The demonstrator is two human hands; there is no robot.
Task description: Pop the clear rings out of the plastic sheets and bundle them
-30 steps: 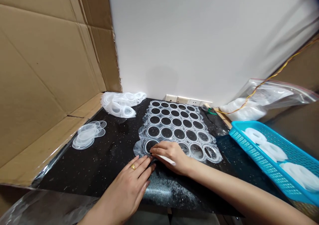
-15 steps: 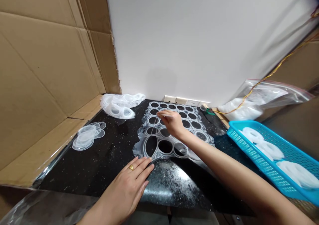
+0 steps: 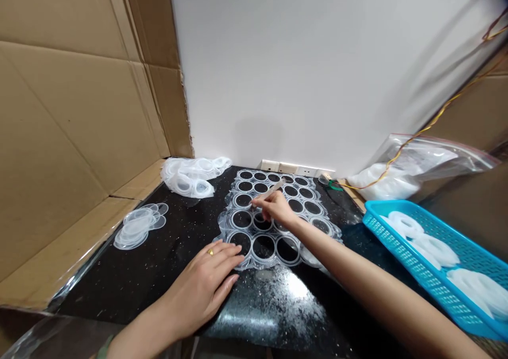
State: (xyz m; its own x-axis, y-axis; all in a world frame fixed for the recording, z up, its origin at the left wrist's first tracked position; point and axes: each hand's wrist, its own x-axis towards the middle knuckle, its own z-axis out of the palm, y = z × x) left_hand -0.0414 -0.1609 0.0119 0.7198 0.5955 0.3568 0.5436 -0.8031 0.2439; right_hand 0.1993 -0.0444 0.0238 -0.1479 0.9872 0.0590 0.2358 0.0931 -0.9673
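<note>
A clear plastic sheet (image 3: 317,217) punched with rows of round rings lies on the black speckled counter (image 3: 159,258). My left hand (image 3: 206,285), a gold ring on one finger, lies flat with fingers spread, its tips pressing the sheet's near left edge. My right hand (image 3: 273,209) is over the middle of the sheet, fingers pinched on a thin pale stick (image 3: 273,189) whose tip touches a ring.
A pile of clear discs (image 3: 138,224) and a heap of white rings (image 3: 192,173) lie at the left. A blue basket (image 3: 436,274) with white rings stands at the right, a zip bag (image 3: 416,163) behind it. Cardboard walls (image 3: 71,126) close the left side.
My right hand moved from the sheet's near edge up to its middle, now pinching the stick upright. The sheet shifted slightly. My left hand slid a little forward onto the sheet's edge.
</note>
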